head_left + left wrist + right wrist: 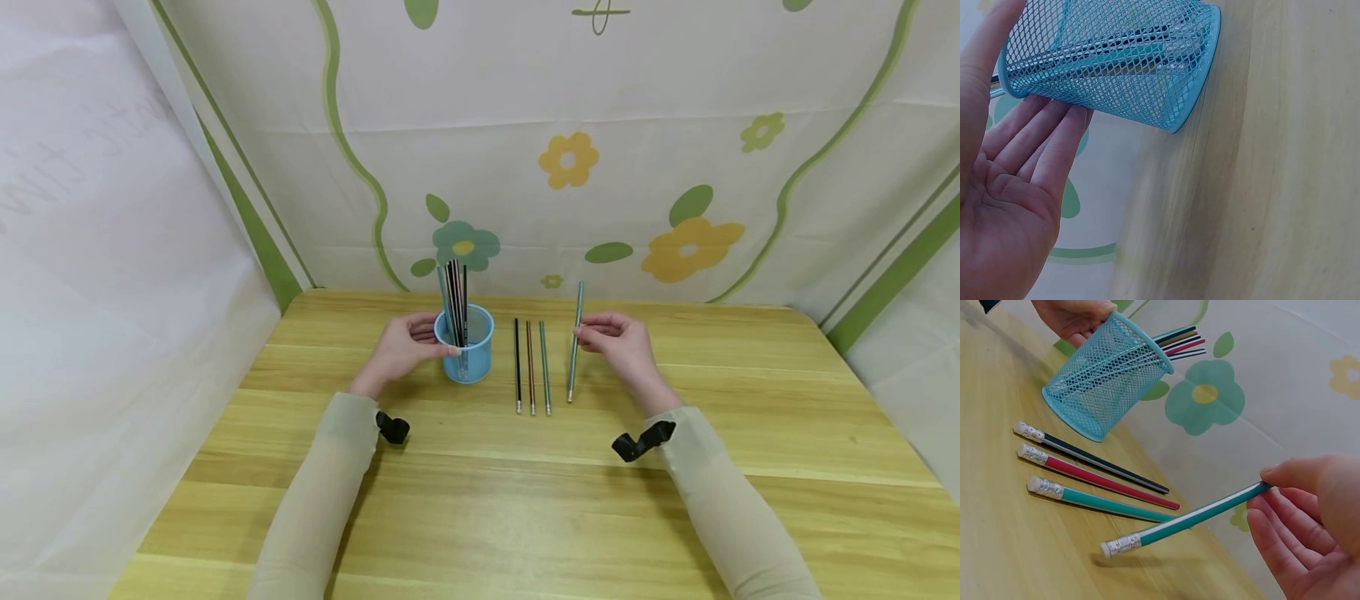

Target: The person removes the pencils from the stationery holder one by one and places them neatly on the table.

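My left hand (396, 352) holds a light blue mesh pencil cup (471, 368) by its side, thumb at the rim and fingers behind it. Several pencils (457, 298) in dark, red and blue-green tones stand in the cup and lean to one side. Between thumb and fingers, my right hand (628, 352) pinches a green pencil (1197, 515) with a white stripe, its eraser end pointing down. To the left of that pencil, a black pencil (517, 367), a red pencil (530, 367) and another green pencil (545, 367) lie side by side on the table, erasers toward me.
The wooden table (480, 508) reaches back to a white curtain (480, 175) printed with flowers and leaves. Another white cloth (97, 292) hangs along the left side. A black wrist camera (393, 427) sits on the left sleeve, and a second camera (641, 442) on the right.
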